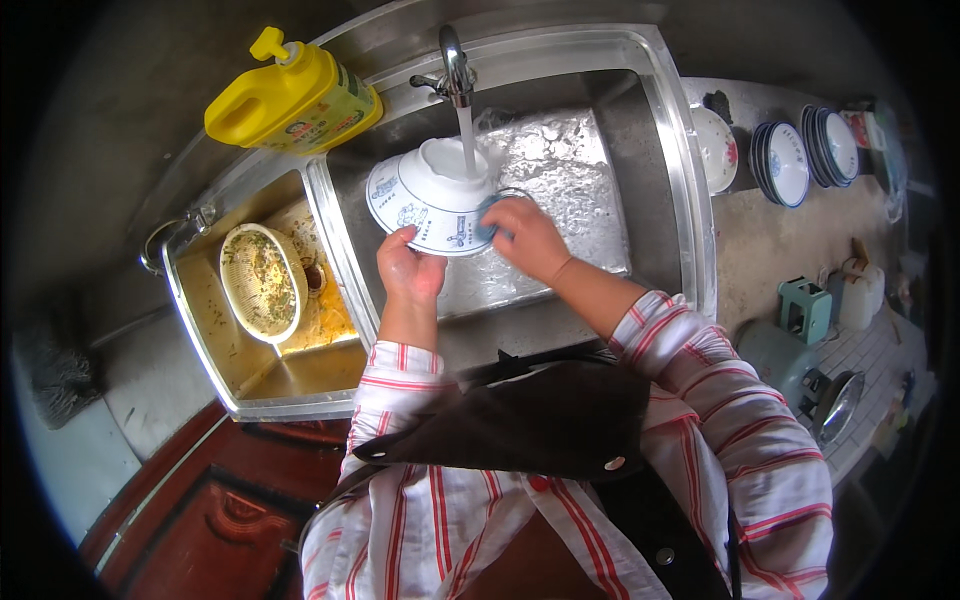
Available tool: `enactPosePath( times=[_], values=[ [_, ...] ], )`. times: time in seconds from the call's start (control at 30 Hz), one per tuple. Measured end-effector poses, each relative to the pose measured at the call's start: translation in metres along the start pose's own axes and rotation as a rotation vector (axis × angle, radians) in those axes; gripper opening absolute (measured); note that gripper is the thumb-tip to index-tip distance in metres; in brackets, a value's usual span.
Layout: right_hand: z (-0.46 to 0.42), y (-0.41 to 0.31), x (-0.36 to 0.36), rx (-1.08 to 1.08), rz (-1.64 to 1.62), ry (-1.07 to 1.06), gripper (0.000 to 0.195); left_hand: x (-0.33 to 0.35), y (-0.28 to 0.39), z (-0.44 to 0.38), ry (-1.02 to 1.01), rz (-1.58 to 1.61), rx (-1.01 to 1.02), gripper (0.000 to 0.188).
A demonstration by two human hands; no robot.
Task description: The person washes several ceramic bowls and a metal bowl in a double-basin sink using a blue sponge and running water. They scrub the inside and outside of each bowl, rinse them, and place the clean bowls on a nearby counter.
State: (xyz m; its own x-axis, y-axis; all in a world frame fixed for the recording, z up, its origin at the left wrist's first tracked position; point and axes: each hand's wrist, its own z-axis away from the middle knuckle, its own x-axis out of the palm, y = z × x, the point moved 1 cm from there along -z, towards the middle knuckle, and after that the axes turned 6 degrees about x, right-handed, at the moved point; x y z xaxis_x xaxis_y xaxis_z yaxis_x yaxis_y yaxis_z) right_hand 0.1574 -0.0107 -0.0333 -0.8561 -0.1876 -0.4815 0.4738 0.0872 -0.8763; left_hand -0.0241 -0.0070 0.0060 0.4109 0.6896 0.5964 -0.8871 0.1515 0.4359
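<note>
A large white bowl with blue printed decoration (420, 191) is held upside down, its foot ring upward, over the right-hand basin of a steel sink (660, 187). My left hand (411, 266) grips its rim from the near left, thumb on the outer wall. Pressed against the bowl's right side, my right hand (529, 238) holds a blue-grey scrubbing pad (491, 210), mostly hidden by the fingers. From the chrome faucet (455, 67) a stream of water (466, 139) falls onto the bowl's foot. Below lies a wet, shiny metal slab or sheet (577, 180).
A yellow pump jug of detergent (300, 97) stands at the sink's back left. The left basin holds a white strainer basket (262, 281) with food scraps. Several stacked bowls (784, 165) and a floral plate (716, 150) rest on the right counter. A teal stool (804, 309) is farther right.
</note>
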Motion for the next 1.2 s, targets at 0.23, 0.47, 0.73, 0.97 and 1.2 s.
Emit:
enactPosePath(
  times=[0.23,0.47,0.73,0.97,1.2],
  values=[
    [-0.047,-0.016,-0.032,0.116,-0.446,0.161,0.025,-0.014,-0.007,0.013,-0.148,-0.16,0.001,0.037],
    [-0.083,-0.009,-0.037,-0.111,0.185,0.057,0.018,0.003,0.007,0.022,-0.232,-0.399,0.038,0.039],
    [-0.057,0.002,-0.005,0.771,-0.585,0.214,0.025,0.007,-0.001,0.01,-0.087,-0.041,0.033,0.039],
    [-0.012,-0.029,0.021,0.337,-0.32,0.218,0.024,0.004,-0.001,-0.011,-0.037,-0.094,0.095,0.036],
    [-0.052,0.039,-0.022,0.928,-0.868,0.049,0.028,-0.013,0.015,0.022,-0.365,-0.525,-0.005,0.035]
  ],
)
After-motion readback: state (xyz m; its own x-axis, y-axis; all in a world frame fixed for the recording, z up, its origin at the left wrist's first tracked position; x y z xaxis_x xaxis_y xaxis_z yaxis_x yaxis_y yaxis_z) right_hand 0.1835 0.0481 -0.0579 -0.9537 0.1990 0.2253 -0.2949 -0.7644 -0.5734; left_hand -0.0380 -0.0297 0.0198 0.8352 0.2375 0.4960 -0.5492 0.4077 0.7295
